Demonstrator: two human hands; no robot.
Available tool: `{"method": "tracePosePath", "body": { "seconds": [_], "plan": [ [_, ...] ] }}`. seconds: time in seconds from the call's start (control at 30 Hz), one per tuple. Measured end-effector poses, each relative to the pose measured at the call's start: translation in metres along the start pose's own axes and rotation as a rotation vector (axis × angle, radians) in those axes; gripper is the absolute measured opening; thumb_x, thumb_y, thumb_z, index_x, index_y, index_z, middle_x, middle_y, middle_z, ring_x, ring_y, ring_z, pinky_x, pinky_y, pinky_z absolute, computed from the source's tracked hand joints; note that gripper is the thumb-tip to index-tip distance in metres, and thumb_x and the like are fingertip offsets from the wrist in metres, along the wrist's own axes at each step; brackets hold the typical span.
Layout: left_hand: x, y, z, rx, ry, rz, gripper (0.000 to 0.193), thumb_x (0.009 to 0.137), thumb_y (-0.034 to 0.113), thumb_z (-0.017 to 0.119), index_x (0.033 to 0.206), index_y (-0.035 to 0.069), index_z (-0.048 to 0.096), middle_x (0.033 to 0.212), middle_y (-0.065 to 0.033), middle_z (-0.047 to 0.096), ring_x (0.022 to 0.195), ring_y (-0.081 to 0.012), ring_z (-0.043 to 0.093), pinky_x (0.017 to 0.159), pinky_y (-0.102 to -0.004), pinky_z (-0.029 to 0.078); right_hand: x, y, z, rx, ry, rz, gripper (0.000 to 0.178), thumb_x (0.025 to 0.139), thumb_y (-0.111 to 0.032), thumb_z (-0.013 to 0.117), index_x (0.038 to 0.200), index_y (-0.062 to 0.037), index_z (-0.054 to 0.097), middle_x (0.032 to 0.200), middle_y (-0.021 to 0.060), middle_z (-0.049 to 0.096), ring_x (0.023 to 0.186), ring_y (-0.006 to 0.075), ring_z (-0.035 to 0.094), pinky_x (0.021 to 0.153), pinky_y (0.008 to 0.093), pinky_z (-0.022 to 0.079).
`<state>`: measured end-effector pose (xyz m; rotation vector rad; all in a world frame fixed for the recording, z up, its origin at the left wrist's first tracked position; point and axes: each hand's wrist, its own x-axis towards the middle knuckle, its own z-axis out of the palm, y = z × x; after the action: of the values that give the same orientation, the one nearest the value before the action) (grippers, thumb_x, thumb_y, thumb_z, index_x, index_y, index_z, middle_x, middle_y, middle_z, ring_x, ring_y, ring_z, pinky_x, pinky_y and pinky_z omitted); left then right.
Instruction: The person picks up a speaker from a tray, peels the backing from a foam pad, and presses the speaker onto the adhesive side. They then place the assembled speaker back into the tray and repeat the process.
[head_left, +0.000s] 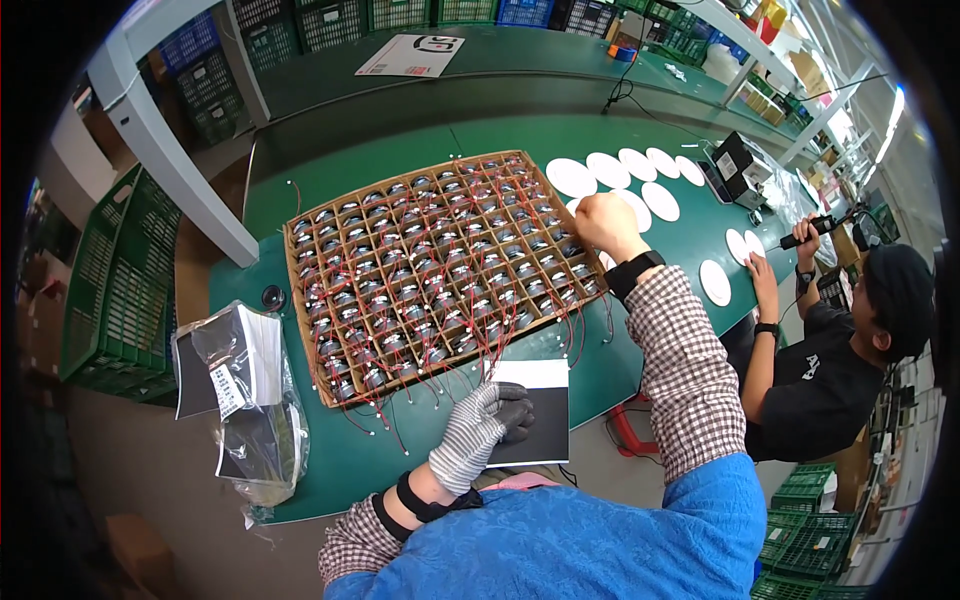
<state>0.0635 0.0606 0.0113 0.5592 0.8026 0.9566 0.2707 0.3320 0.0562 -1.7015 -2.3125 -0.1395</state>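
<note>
A wide cardboard tray (290, 262) with a grid of dividers stands on the green table. Small round dark parts (433, 352), speaker-like and trailing red wires with white plugs, fill its cells. My right hand (608, 225), bare, is curled closed at the tray's right edge, beside white discs (632, 208); its fingertips are hidden. In front of the tray, my left hand (485, 425) wears a striped grey glove with dark fingers. Those fingers are bent closed over a black sheet with a white top strip (545, 430); I cannot make out anything in them.
More white discs (571, 177) lie toward the back right. At right, a co-worker (835, 350) touches one disc and holds a dark tool (806, 232). A plastic bag of black and white sheets (262, 400) sits at left, near a grey post (180, 150) and green crate (110, 290).
</note>
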Motion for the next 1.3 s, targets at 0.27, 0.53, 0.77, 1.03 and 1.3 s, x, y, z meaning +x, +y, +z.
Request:
{"method": "tracePosePath", "body": {
  "seconds": [0.27, 0.53, 0.77, 1.03, 1.3],
  "plan": [
    [-0.007, 0.005, 0.003, -0.017, -0.014, -0.033, 0.026, 0.086, 0.009, 0.054, 0.108, -0.002, 0.048, 0.098, -0.0143, 0.058, 0.088, -0.0217, 0.06, 0.073, -0.03, 0.052, -0.033, 0.0, -0.038, 1.075, -0.103, 0.186, 0.018, 0.089, -0.015, 0.047, 0.085, 0.0, 0.057, 0.081, 0.0084, 0.063, 0.067, 0.0136, 0.062, 0.057, 0.0247, 0.048],
    [-0.007, -0.002, -0.003, -0.357, -0.151, 0.033, 0.031, 0.087, 0.017, 0.054, 0.113, 0.0, 0.047, 0.101, -0.0137, 0.058, 0.088, -0.0237, 0.061, 0.071, -0.0294, 0.052, -0.088, -0.048, -0.093, 1.409, -0.448, -0.112, 0.019, 0.092, -0.017, 0.046, 0.085, -0.0016, 0.054, 0.078, 0.0069, 0.061, 0.068, 0.0122, 0.058, 0.062, 0.0239, 0.048],
    [-0.004, -0.013, -0.013, 0.067, -0.068, 0.376, 0.036, 0.087, 0.021, 0.056, 0.116, 0.002, 0.047, 0.102, -0.009, 0.057, 0.088, -0.0223, 0.06, 0.073, -0.0314, 0.05, -0.155, -0.121, -0.088, 1.422, -0.751, -0.206, 0.013, 0.088, -0.01, 0.052, 0.087, 0.0022, 0.055, 0.076, 0.0058, 0.06, 0.071, 0.0129, 0.059, 0.065, 0.0254, 0.048],
    [-0.026, -0.007, -0.024, -0.44, 0.076, 0.192, 0.033, 0.084, 0.021, 0.06, 0.11, 0.002, 0.052, 0.098, -0.0094, 0.058, 0.087, -0.0201, 0.057, 0.078, -0.0323, 0.049, -0.19, -0.127, -0.07, 1.172, -0.432, -0.313, 0.009, 0.078, -0.005, 0.061, 0.084, 0.002, 0.059, 0.077, 0.0083, 0.06, 0.07, 0.017, 0.06, 0.065, 0.0277, 0.048],
    [-0.041, -0.009, -0.022, -0.294, -0.03, 0.052, 0.029, 0.084, 0.017, 0.058, 0.107, -0.001, 0.054, 0.094, -0.0107, 0.059, 0.084, -0.0189, 0.057, 0.078, -0.0325, 0.049, -0.188, -0.129, -0.006, 0.761, -0.408, -0.183, 0.012, 0.071, -0.006, 0.064, 0.081, -0.0003, 0.06, 0.075, 0.0129, 0.057, 0.066, 0.0245, 0.058, 0.062, 0.0324, 0.047]
  ]
}}
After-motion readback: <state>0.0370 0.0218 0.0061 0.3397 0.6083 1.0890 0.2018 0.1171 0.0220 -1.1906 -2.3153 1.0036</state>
